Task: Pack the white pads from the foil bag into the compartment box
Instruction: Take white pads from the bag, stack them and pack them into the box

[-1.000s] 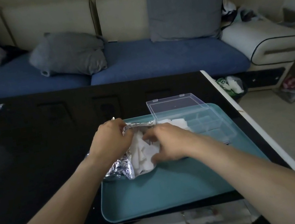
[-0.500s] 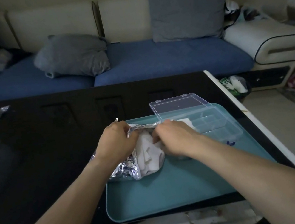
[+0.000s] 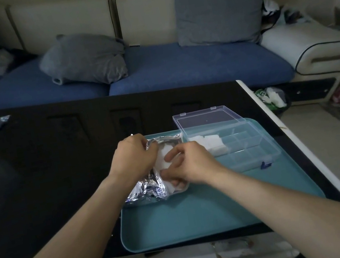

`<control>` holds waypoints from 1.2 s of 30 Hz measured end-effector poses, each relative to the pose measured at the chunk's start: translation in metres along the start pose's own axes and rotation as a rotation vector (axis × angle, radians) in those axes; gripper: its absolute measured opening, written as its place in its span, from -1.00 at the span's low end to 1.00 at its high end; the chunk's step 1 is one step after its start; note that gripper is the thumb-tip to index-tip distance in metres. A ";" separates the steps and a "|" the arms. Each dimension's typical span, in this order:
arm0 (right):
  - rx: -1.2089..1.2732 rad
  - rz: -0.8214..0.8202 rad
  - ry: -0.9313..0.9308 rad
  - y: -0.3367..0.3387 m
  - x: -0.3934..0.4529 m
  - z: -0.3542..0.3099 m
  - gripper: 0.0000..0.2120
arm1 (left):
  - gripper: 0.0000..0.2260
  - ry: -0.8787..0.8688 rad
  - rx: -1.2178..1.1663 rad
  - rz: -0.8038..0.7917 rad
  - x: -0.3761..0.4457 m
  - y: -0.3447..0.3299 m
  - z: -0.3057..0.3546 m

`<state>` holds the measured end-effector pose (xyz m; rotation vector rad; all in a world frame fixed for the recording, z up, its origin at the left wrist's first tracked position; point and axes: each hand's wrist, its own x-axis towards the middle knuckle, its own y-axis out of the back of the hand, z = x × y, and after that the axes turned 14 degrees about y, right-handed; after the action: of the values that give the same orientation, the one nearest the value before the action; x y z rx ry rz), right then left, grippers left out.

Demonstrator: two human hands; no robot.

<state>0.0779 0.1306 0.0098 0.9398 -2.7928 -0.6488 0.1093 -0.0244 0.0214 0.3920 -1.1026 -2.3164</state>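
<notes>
L hand (image 3: pixel 133 155) grips crinkled silver foil bag (image 3: pixel 150 189); R hand (image 3: pixel 190 164) pinches soft white pads (image 3: pixel 163 160) inside. Risk: pads snag on foil, spill onto teal plastic tray (image 3: pixel 202 214), missing clear compartment box (image 3: pixel 247 147).

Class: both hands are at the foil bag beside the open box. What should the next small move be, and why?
Probably draw one pad out with the right hand and carry it to the box: the left hand holds the bag open, and most compartments look empty.

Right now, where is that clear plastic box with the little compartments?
In the head view the compartment box sits on the far right part of the teal tray, lid open, just right of the right hand and the foil bag.
</notes>
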 end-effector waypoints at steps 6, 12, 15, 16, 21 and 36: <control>-0.280 0.032 0.160 -0.008 0.005 0.000 -0.71 | -0.71 0.043 -0.056 -0.039 0.000 0.002 -0.004; -0.156 0.033 0.184 -0.015 0.004 -0.003 -0.65 | -0.71 0.080 -0.097 -0.049 -0.002 0.002 -0.002; -0.053 -0.034 0.106 -0.013 0.007 0.000 -0.57 | -0.72 0.071 -0.091 -0.070 -0.002 0.001 -0.002; -0.037 -0.048 0.104 -0.013 0.007 0.001 -0.62 | -0.72 0.060 -0.082 -0.069 -0.002 0.001 -0.002; -0.014 0.109 0.077 -0.005 0.009 0.005 -0.78 | -0.73 -0.019 -0.012 -0.041 -0.001 0.000 -0.005; 0.222 0.091 -0.120 0.042 -0.011 -0.006 -0.76 | -0.73 -0.103 0.140 0.032 -0.005 0.003 0.001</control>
<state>0.0651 0.1652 0.0334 0.8270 -3.0424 -0.4009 0.1135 -0.0224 0.0246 0.3076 -1.3161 -2.2606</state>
